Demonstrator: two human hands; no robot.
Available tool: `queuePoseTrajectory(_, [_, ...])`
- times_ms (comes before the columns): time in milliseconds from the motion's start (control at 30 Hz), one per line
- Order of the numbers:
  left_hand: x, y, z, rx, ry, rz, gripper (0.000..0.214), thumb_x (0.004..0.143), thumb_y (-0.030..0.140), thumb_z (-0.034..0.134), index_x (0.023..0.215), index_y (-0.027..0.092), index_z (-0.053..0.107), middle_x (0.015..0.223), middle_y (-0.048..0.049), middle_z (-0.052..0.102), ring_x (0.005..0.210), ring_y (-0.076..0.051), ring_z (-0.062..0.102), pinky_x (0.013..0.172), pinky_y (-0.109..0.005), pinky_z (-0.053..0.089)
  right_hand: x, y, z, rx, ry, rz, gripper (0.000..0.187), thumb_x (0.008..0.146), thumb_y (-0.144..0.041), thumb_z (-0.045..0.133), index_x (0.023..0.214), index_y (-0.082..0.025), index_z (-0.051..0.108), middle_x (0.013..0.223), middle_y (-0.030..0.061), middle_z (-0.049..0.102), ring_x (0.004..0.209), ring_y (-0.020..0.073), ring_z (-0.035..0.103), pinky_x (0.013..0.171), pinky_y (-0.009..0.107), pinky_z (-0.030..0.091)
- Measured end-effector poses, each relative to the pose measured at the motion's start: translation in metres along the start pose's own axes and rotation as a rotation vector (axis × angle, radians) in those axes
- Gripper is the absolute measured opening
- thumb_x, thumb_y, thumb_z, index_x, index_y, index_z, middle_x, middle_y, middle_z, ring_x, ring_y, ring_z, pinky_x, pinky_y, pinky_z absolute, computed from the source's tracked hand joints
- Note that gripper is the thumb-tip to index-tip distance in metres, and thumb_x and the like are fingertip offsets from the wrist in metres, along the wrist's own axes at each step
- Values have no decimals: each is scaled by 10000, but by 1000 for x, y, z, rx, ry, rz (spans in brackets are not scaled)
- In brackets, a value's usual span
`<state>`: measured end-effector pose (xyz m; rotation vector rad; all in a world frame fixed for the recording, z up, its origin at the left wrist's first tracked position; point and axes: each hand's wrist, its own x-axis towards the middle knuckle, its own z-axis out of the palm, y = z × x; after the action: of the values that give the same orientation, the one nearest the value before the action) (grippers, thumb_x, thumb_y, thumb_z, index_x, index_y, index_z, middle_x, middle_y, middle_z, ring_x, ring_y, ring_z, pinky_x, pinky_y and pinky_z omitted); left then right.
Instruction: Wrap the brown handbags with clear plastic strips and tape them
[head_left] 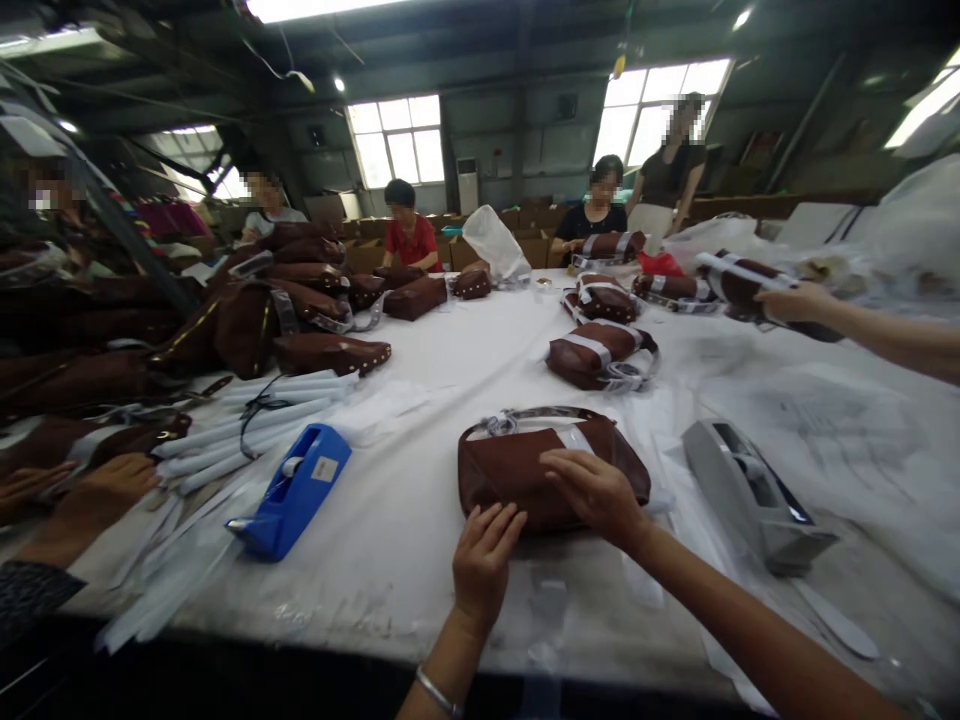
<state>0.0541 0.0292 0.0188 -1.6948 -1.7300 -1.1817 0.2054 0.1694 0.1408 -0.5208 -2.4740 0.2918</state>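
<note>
A brown leather bag [525, 465] with a metal handle lies flat on the white-covered table [420, 520] right in front of me. My left hand [484, 560] rests at the bag's near left edge, fingers stretched onto the leather. My right hand [596, 490] lies flat on top of the bag, fingers spread toward the left, close to a white paper strip wrapped around it. Neither hand grips anything.
A blue tape dispenser [292, 490] sits to the left beside white paper strips [247, 430]; a grey dispenser [754, 495] lies right. Several brown bags [600, 355] are piled across the table. Another person's hands [82, 490] work at the left, an arm [862, 325] reaches in at right; several people sit at the far end.
</note>
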Motion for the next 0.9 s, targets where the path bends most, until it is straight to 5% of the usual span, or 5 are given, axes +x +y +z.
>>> queuePoseTrajectory(200, [-9,5,5,11,-28,-27,419,947,79,516,1280,308,626,1219,24,709,1104,-173,654,1021,-417,541,96,39,49,-275,-586,322,283,1014,-206,455,1114,-156,714,1233,120,661,1172,225,595,1048,324,438])
queuePoseTrajectory(300, [-9,4,6,21,-11,-24,424,943,86,527,1287,316,621,1206,17,714,1099,-168,660,1020,-407,548,132,57,72,-338,-747,429,199,984,-243,565,1012,-115,714,1053,133,703,1008,237,660,936,385,515])
queuePoseTrajectory(433, [-8,4,7,16,10,-31,431,950,78,499,1285,321,624,1189,15,722,1091,-163,667,1024,-395,550,159,76,88,-375,-936,526,234,946,-347,661,1063,-144,665,1112,76,667,1022,221,643,918,422,536])
queuePoseTrajectory(600, [-7,4,7,-15,36,-53,391,968,119,490,1267,321,639,1176,12,727,1080,-166,671,1021,-395,552,156,95,85,-320,-1040,614,245,943,-366,661,1018,-134,678,1059,65,687,975,216,659,891,417,543])
queuePoseTrajectory(900, [-11,3,13,-31,108,-44,372,993,149,438,1232,323,665,1156,36,734,1058,-154,677,994,-354,560,142,113,78,18,-998,567,307,864,-342,695,1109,-165,753,1001,56,749,863,201,680,759,245,521])
